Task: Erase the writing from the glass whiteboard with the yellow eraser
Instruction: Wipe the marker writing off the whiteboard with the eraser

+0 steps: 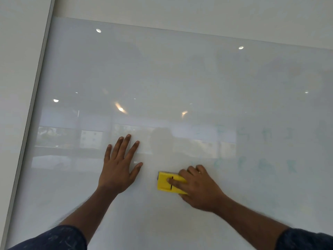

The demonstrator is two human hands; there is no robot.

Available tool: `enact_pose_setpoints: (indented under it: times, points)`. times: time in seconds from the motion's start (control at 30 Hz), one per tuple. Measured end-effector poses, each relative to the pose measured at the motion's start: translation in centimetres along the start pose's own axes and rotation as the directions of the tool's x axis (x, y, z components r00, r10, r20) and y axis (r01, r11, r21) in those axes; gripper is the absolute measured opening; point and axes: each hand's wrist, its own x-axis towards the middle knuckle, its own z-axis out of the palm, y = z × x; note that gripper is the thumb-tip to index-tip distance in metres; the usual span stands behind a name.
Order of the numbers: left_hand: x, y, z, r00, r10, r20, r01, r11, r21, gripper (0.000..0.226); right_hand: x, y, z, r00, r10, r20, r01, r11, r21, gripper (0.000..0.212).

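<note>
Bracing my body, I judged, my left hand (119, 166) lay flat on the board (162, 78), fingers spread, gripping nothing. At its three o'clock, just beside it, my right hand (198, 188) clamped the eraser (164, 183) against the glass, forefinger along its back for pressure. Farther off, toward two o'clock, faint greenish writing (261, 165) remained, so wiping looked unfinished.

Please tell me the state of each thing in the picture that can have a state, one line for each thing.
yellow eraser: held flat against the board.
right hand: fingers closed on the yellow eraser.
left hand: open, fingers spread, palm towards the board, holding nothing.
glass whiteboard: mostly wiped, with reflections of lights and windows.
faint green writing: not yet erased, right of the eraser.
</note>
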Motion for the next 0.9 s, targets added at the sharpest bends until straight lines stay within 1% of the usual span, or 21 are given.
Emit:
enact_pose_setpoints:
  times: [0.03,0.1,0.17,0.2,0.27,0.3,0.33,0.4,0.47,0.5,0.53,0.57,0.6,0.63,0.7,0.73,0.77,0.8,0.83,0.9]
  points:
    - [-0.1,0.0,0.0,1.000,-0.003,0.005,0.003,1.000,0.002,0.069,0.2,1.1,-0.5,0.999,0.036,0.001,-0.036,0.999,-0.027,0.058]
    - [0.0,0.3,0.2,1.000,-0.013,0.015,0.013,1.000,0.007,0.070,1.3,4.0,-1.9,0.977,0.210,-0.045,-0.212,0.976,-0.041,0.058]
    - [0.3,0.7,0.2,1.000,-0.029,0.010,0.028,1.000,0.012,0.070,2.5,6.4,-3.1,0.911,0.401,-0.093,-0.405,0.914,-0.030,0.057]
    - [0.3,0.8,0.1,0.999,-0.033,0.010,0.033,0.999,0.013,0.070,2.8,6.8,-3.4,0.878,0.467,-0.107,-0.471,0.882,-0.021,0.056]
    - [0.8,1.2,-0.1,1.000,-0.011,0.015,0.011,1.000,0.003,0.070,2.9,6.2,-3.3,0.848,0.520,-0.104,-0.522,0.853,0.007,0.057]
    - [0.8,1.5,-0.1,1.000,0.006,0.028,-0.006,1.000,0.000,0.070,2.5,5.0,-2.9,0.853,0.514,-0.092,-0.513,0.858,0.035,0.057]
    - [0.7,1.7,0.0,0.999,0.019,0.044,-0.019,1.000,-0.003,0.071,1.7,3.6,-2.3,0.873,0.481,-0.082,-0.477,0.877,0.060,0.057]
    - [0.3,2.4,0.5,0.998,0.015,0.062,-0.014,1.000,-0.014,0.075,-0.5,0.8,-0.6,0.938,0.340,-0.063,-0.335,0.939,0.078,0.057]
    - [0.0,2.6,0.7,0.998,0.008,0.060,-0.007,1.000,-0.020,0.076,-2.4,-0.3,0.3,0.983,0.182,-0.031,-0.180,0.983,0.043,0.055]
    - [-0.2,2.4,0.6,0.998,0.013,0.059,-0.012,1.000,-0.017,0.077,-2.6,0.3,0.3,0.992,0.121,-0.024,-0.121,0.992,0.018,0.054]
    - [-0.2,2.2,0.6,0.998,0.020,0.059,-0.019,1.000,-0.016,0.077,-2.4,1.2,0.0,0.996,0.091,-0.016,-0.091,0.996,-0.014,0.055]
    - [-0.3,2.0,0.6,0.998,0.024,0.060,-0.023,1.000,-0.015,0.077,-1.8,2.5,-0.4,0.994,0.102,-0.025,-0.103,0.994,-0.047,0.056]
    - [-0.3,1.8,0.6,0.998,0.024,0.061,-0.023,1.000,-0.015,0.077,-1.1,3.9,-1.0,0.985,0.165,-0.049,-0.168,0.984,-0.065,0.057]
    - [-0.3,1.8,0.6,0.998,0.019,0.063,-0.018,1.000,-0.015,0.077,-0.3,5.5,-1.8,0.962,0.261,-0.079,-0.266,0.962,-0.061,0.057]
    - [-0.4,2.2,0.9,0.998,-0.003,0.064,0.004,1.000,-0.020,0.077,0.9,7.7,-2.9,0.886,0.447,-0.118,-0.453,0.891,-0.025,0.056]
    - [-0.4,2.4,1.0,0.998,-0.017,0.061,0.018,1.000,-0.025,0.077,1.2,7.8,-3.1,0.860,0.495,-0.123,-0.500,0.866,-0.014,0.056]
    - [-0.6,2.7,1.2,0.998,-0.030,0.055,0.032,0.999,-0.033,0.077,1.1,7.4,-3.0,0.852,0.511,-0.117,-0.514,0.858,-0.003,0.056]
    - [-0.7,2.9,1.3,0.998,-0.040,0.049,0.042,0.998,-0.040,0.078,0.8,6.4,-2.6,0.859,0.502,-0.103,-0.504,0.864,0.008,0.057]
    - [-1.0,3.1,1.4,0.998,-0.046,0.049,0.048,0.998,-0.046,0.078,0.1,4.9,-2.1,0.877,0.473,-0.084,-0.473,0.881,0.021,0.057]
    - [-1.3,3.3,1.5,0.997,-0.050,0.053,0.052,0.998,-0.047,0.078,-1.9,1.4,-0.6,0.933,0.355,-0.055,-0.353,0.934,0.056,0.057]
